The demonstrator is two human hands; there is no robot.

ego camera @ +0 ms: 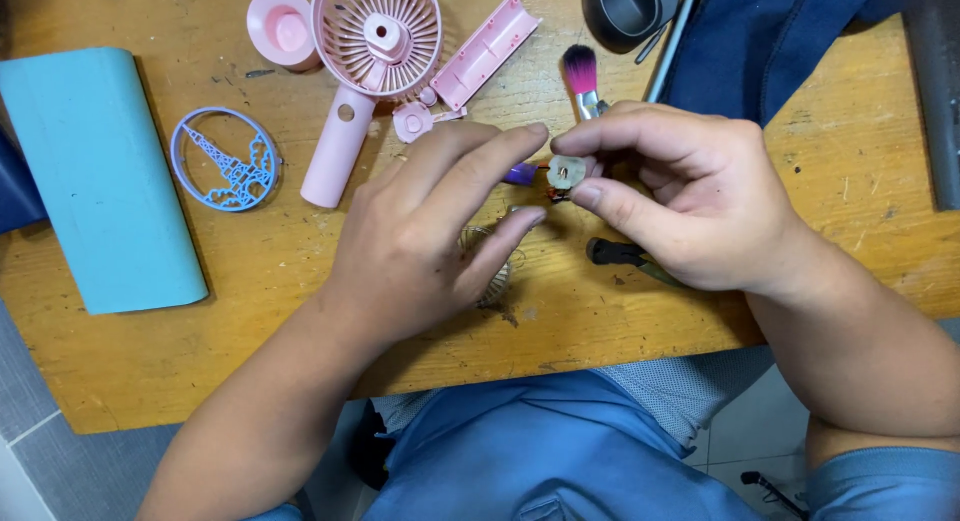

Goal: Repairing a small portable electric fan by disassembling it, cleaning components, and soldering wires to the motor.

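Over the middle of the wooden table [300,311], a small round motor [568,171] is pinched between thumb and forefinger of the right hand [690,201], closed on it, with its flat end turned up toward the camera. The left hand [430,231] is brought in from the other side with forefinger and middle finger stretched out, their tips touching or nearly touching the motor and a small purple part [520,174] just beside it; whether anything is actually gripped by it cannot be told. Thin wires appear to trail from the motor, though they are too small to follow.

Toward the far edge, a pink handheld fan [365,61] is seen lying opened up: its grille and handle are in one piece, while a pink cover strip [487,49], a pink round cap [283,29] and a small pink disc [411,122] lie apart around it. Judging by that, the dismantling is well advanced and the motor is already out of the housing; nothing has yet been put back. A make-up brush [581,79] lies past the hands, pliers [625,256] under the right hand, a light blue case [100,181] near the left edge, and a blue tower-shaped ornament [225,159] beside it.
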